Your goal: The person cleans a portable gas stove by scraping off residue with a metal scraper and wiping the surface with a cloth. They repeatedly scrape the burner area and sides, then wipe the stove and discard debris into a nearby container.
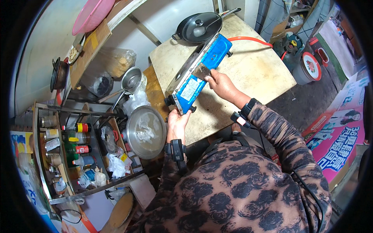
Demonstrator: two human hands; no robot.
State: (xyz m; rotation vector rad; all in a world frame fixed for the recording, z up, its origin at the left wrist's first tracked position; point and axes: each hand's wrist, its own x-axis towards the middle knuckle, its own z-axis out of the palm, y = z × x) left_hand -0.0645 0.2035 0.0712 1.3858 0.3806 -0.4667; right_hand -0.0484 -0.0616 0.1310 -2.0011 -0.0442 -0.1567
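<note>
A gas stove with a blue casing [214,54] is tipped up on its side on the pale tabletop, its blue side turned towards me. My left hand [177,123] grips its lower near corner, beside a black foot. In my right hand [223,84] is a flat, dark, worn pad [201,72], pressed against the middle of the blue face. Whether it is a scouring pad or a scraper cannot be made out. A whitish label [191,88] bearing writing is stuck below the pad. Most of the stove's top faces away from me.
A lidded black frying pan [195,27] stands at the table's back. An orange hose [250,38] runs from behind the stove to a gas cylinder [291,48]. Left are a metal lid [147,131], a saucepan [132,77] and a bottle rack [43,163]. The pale tabletop [256,78] ends at right.
</note>
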